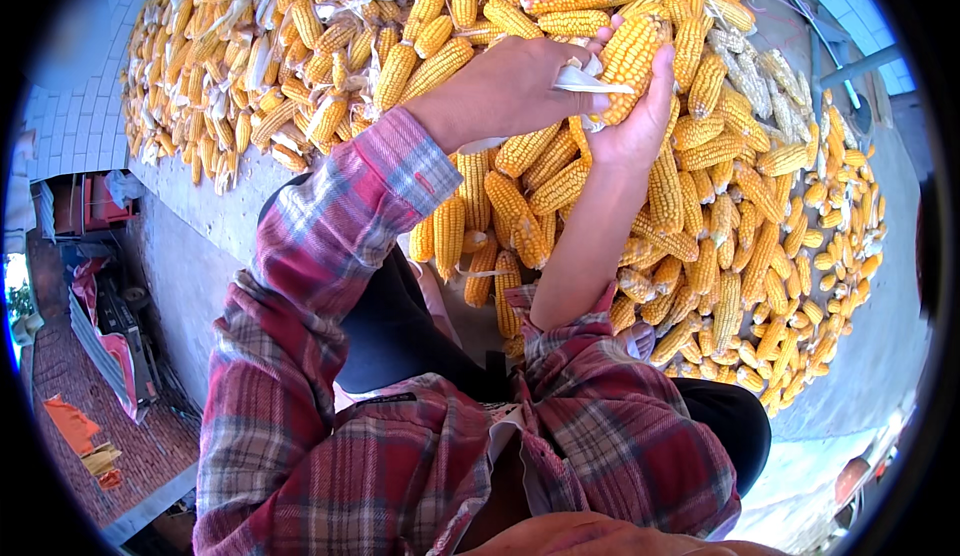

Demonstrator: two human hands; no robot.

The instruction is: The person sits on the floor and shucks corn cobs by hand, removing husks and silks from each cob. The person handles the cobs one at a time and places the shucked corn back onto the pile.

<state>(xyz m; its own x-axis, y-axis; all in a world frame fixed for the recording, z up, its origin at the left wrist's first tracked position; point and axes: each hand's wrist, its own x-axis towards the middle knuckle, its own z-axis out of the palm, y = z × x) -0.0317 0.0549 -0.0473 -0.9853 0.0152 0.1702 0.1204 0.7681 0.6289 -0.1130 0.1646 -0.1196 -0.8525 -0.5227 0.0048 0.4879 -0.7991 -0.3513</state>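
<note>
An ear of yellow corn (634, 53) rests tilted in my right hand (631, 140), its palm turned up and the thumb along the right side. My left hand (517, 83) is at the lower left of this ear, its fingers closed on a pale strip of dry husk (589, 82). The left fingertips are partly hidden behind the husk. Below and around both hands lies a large heap of husked corn ears (517, 215).
Corn ears with bits of husk (330, 38) spread across the upper left. Whitish cobs (750, 68) lie at the upper right, near a metal bar (859, 67). Concrete floor (191, 248) borders the heap. At far left are a brick-paved patch (150, 466) and corrugated sheeting (97, 346).
</note>
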